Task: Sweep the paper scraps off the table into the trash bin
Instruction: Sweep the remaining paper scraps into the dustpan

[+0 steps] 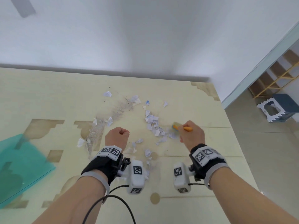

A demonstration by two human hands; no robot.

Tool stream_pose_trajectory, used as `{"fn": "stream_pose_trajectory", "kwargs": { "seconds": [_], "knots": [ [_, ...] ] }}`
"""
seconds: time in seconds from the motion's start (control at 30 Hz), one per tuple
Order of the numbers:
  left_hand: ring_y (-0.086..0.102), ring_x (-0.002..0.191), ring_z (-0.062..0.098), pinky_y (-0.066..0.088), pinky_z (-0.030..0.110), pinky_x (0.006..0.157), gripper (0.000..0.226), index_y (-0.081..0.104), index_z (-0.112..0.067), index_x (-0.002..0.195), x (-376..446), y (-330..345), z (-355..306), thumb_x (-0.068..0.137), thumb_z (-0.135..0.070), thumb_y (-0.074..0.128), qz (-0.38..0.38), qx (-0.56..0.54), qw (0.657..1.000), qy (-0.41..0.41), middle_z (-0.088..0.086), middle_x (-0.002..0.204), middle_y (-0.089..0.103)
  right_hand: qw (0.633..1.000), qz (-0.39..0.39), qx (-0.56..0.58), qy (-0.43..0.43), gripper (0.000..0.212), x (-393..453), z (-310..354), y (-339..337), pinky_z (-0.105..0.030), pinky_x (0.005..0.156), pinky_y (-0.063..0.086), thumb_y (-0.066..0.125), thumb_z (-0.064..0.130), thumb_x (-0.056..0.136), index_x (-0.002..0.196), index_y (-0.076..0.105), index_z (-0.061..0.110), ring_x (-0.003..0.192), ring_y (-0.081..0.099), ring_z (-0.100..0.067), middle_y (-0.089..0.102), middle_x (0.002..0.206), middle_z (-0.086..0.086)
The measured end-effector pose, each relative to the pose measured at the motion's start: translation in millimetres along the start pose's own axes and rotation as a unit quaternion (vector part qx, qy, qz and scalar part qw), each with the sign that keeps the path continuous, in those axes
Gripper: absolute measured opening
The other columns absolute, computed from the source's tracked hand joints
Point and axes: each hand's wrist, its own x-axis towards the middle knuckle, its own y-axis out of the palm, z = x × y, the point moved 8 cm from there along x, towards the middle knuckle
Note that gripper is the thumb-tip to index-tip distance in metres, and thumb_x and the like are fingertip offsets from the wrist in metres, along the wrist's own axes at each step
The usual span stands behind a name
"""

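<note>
Torn white paper scraps (152,122) lie scattered over the middle of the pale table (48,88), with a streak of grey dust (113,113) to their left. My right hand (192,135) grips the orange handle of a small brush (176,126), whose blurred head sits at the right edge of the scrap pile. My left hand (117,137) is curled into a fist above the table, holding nothing, just left of the scraps. A translucent teal bin (21,165) shows blurred at the table's left edge.
The table's right edge (233,126) drops to a tiled floor. A blue and white stool (279,107) stands there, beside wooden shelving (275,75). A white wall runs behind the table. Black cables trail from my wrist-mounted devices.
</note>
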Motion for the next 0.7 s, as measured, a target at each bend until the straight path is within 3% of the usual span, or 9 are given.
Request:
{"fn": "stream_pose_trajectory", "kwargs": {
  "seconds": [0.13,0.23,0.33,0.43,0.57,0.7],
  "knots": [
    [0.059,0.077,0.019,0.044,0.025,0.071,0.011,0.067,-0.016,0.087,-10,-5,5,0.090,-0.019,0.057,-0.001,-0.006,1.000,-0.002,0.001,0.080,0.065,0.993,0.046,0.105,0.013,0.020,-14,15,14,-0.033,0.051,0.046,0.055,0.023,0.076,0.062,0.045,0.013,0.041,0.053,-0.022,0.058,0.050,-0.010],
    [0.058,0.077,0.019,0.043,0.025,0.070,0.012,0.068,-0.015,0.088,-16,-13,12,0.090,-0.018,0.057,-0.005,-0.014,1.000,-0.009,0.000,0.078,0.063,0.988,-0.025,0.150,0.014,0.018,-8,20,-9,-0.028,0.047,0.043,0.055,0.024,0.078,0.065,0.047,0.012,0.036,0.053,-0.017,0.060,0.052,-0.013],
    [0.056,0.077,0.018,0.042,0.025,0.071,0.013,0.068,-0.013,0.090,-19,-19,20,0.091,-0.017,0.056,-0.011,-0.017,1.000,-0.008,0.000,0.078,0.062,0.995,-0.049,0.085,0.007,0.020,-9,18,-13,-0.039,0.062,0.052,0.054,0.026,0.082,0.070,0.046,0.012,0.049,0.061,-0.027,0.061,0.063,-0.015],
    [0.057,0.080,0.019,0.043,0.027,0.074,0.013,0.068,-0.012,0.090,-19,-24,28,0.090,-0.017,0.056,-0.013,-0.030,0.999,-0.012,0.002,0.080,0.063,1.000,0.004,-0.009,-0.006,0.024,-27,16,13,-0.041,0.071,0.052,0.055,0.029,0.083,0.074,0.048,0.008,0.069,0.066,-0.036,0.065,0.073,-0.019],
    [0.060,0.083,0.021,0.046,0.029,0.078,0.011,0.067,-0.014,0.087,-17,-32,44,0.090,-0.017,0.057,0.005,-0.043,0.999,-0.018,0.002,0.082,0.065,0.998,0.068,-0.011,-0.008,0.022,-53,26,42,-0.034,0.059,0.049,0.055,0.027,0.079,0.069,0.047,0.009,0.050,0.059,-0.025,0.059,0.061,-0.012],
    [0.060,0.082,0.020,0.041,0.025,0.074,0.011,0.068,-0.014,0.086,-16,-45,59,0.089,-0.015,0.058,0.019,-0.049,0.999,-0.013,0.000,0.080,0.064,0.994,-0.032,0.099,0.025,0.021,-60,35,17,-0.027,0.047,0.044,0.054,0.022,0.079,0.063,0.043,0.014,0.038,0.053,-0.016,0.060,0.051,-0.011]
  ]
}}
